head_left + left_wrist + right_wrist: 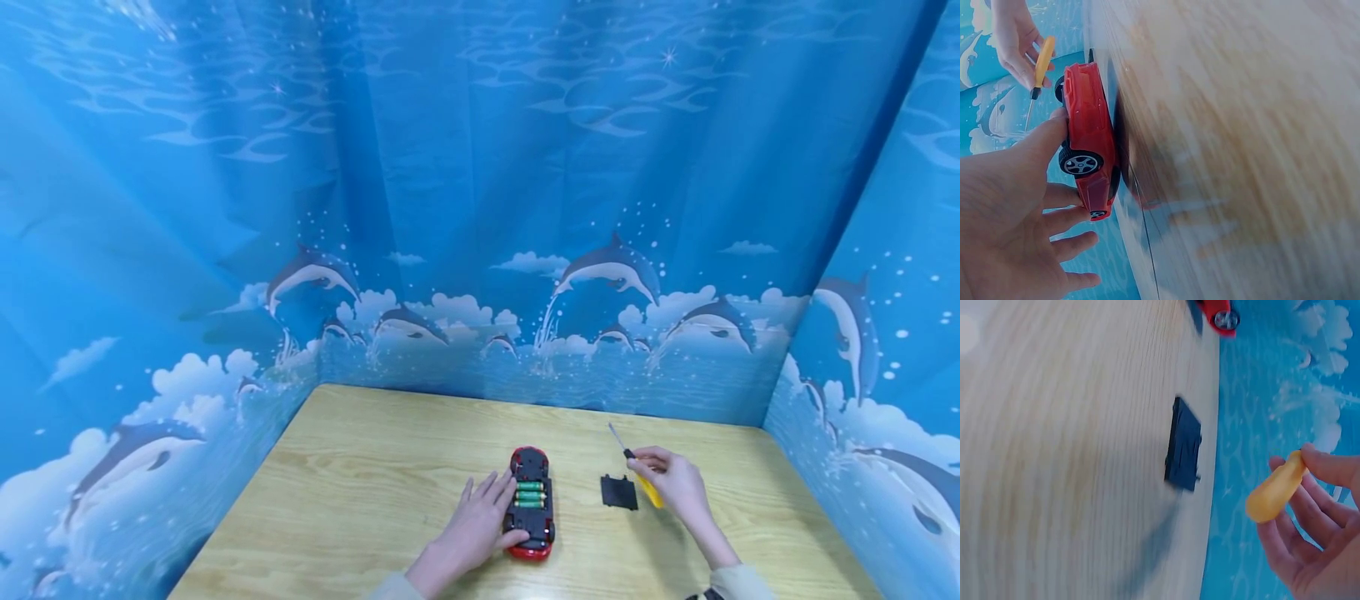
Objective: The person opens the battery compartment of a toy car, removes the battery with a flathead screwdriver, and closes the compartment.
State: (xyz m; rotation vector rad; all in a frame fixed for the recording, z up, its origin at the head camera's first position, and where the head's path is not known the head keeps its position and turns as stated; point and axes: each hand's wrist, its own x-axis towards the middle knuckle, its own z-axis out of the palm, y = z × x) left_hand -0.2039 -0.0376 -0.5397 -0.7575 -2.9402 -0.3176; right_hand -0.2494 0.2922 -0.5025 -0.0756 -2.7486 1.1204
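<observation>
A red toy car (pixel 530 463) lies upside down on the table, its black underside facing up. Three green batteries (pixel 530 495) sit side by side in its exposed battery compartment. My left hand (pixel 474 527) rests against the car's left side with fingers extended; the thumb lies over the underside near the closer end. In the left wrist view the fingers are spread beside the red body (pixel 1088 112). My right hand (pixel 681 490) pinches a screwdriver by its yellow handle (pixel 1275 490), holding it above the table with the thin shaft (pixel 616 436) slanting up and away.
A black battery cover (pixel 618 492) with small tabs lies on the wooden table (pixel 375 467) between the car and my right hand. Behind the table and along its sides hang blue curtains (pixel 480 208) printed with dolphins.
</observation>
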